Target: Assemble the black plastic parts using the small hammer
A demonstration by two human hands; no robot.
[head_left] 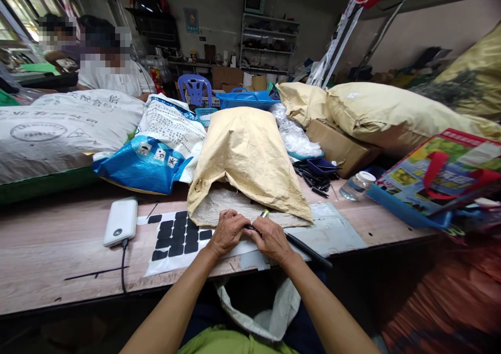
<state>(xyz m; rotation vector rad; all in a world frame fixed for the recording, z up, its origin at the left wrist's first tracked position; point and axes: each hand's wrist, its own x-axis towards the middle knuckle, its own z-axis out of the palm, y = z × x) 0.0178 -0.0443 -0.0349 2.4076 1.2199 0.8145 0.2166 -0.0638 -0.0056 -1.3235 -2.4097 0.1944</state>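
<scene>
Green clothing point(235, 342) is right up at the bottom of the head view, with a whitish open bag point(270, 320) just past it, under the table edge. Both hands are close together, fingers closed on a black rod point(309, 250): left hand point(228, 234) at its inner end, right hand point(273, 237) further along, and the rest pokes out to the right over the table point(58, 249). Kinda hard to tell what the small silver and yellow-green piece point(265, 214) by the right fingers is. Tan sack point(250, 161) lies mouth-open just beyond, white power bank point(121, 221) off left, sheet of black stickers point(178, 234) between
</scene>
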